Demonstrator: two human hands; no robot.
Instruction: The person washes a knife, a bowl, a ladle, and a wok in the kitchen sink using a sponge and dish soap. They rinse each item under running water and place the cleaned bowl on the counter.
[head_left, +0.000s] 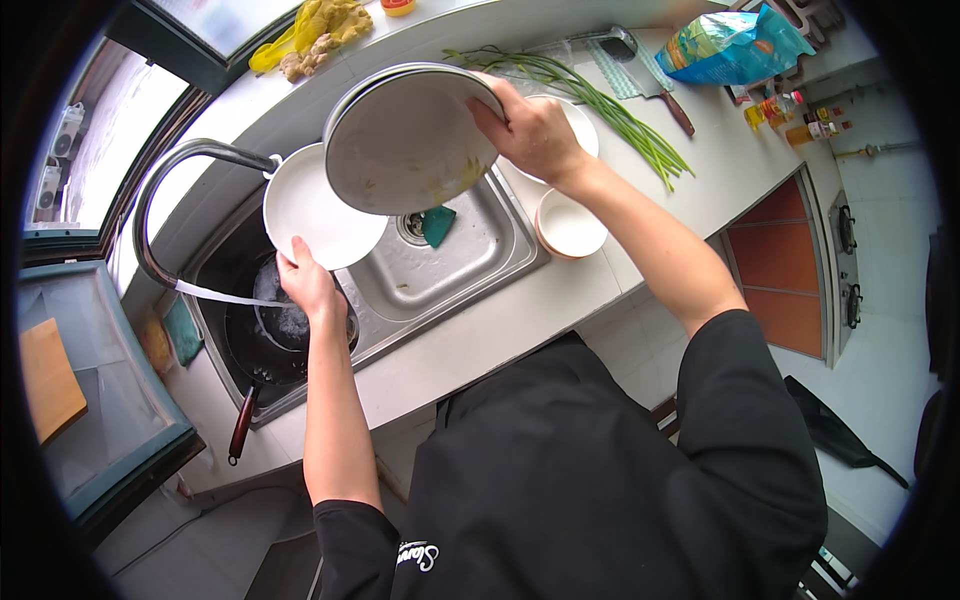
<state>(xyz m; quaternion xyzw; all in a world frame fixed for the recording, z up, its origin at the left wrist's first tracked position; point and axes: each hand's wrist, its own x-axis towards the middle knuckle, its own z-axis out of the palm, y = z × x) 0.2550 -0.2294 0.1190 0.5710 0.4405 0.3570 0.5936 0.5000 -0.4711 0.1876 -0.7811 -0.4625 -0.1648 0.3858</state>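
My right hand (529, 124) grips the rim of a large white bowl (409, 139) with a dark edge, tilted above the right basin. Yellow-green marks show on its surface; I cannot tell whether they are residue or pattern. In my left hand (307, 281) is a white plate (322, 206), held by its near edge and partly covered by the bowl. Beneath my left hand, a dark pan (240, 345) with a brown handle (241, 427) sits in the left basin. Water (225, 295) runs into it from a curved metal faucet (146, 202).
A green scouring pad (438, 225) lies by the drain of the right basin (457, 277). Stacked bowls (571, 225), a white plate (581, 127), green stalks (600, 112) and a cleaver (645, 75) are on the counter. At left, an open window sash (112, 360) juts inward.
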